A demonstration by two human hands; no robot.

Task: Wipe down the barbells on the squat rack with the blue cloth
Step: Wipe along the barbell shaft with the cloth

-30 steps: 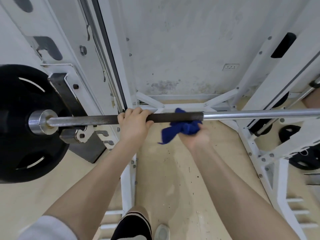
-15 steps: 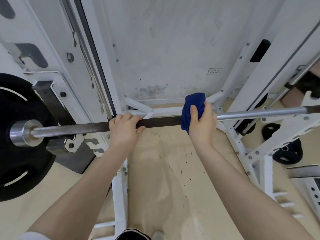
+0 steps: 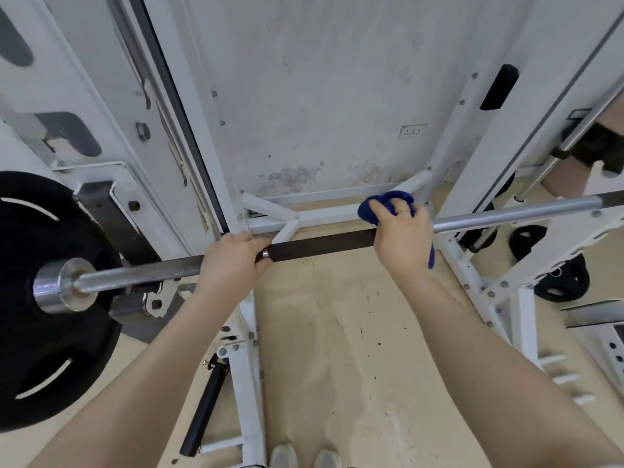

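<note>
Barbell (image 3: 320, 244) wants the cloth (image 3: 381, 206) wrapped snug under the right hand (image 3: 403, 236) — left hand (image 3: 229, 261) gripping to steady it — then slid along.

the cloth (image 3: 388, 206) is deep blue. the barbell (image 3: 320, 244) is dark brown-black along its middle stretch and shiny silver on either side of that, with a chrome collar (image 3: 59, 285). the weight plate (image 3: 50, 298) is matte black with pale slots. the rack frame (image 3: 526, 309) is white with grey bolts. the floor (image 3: 337, 349) is beige with dark specks, and the wall (image 3: 320, 96) is off-white with grey stains.
</note>
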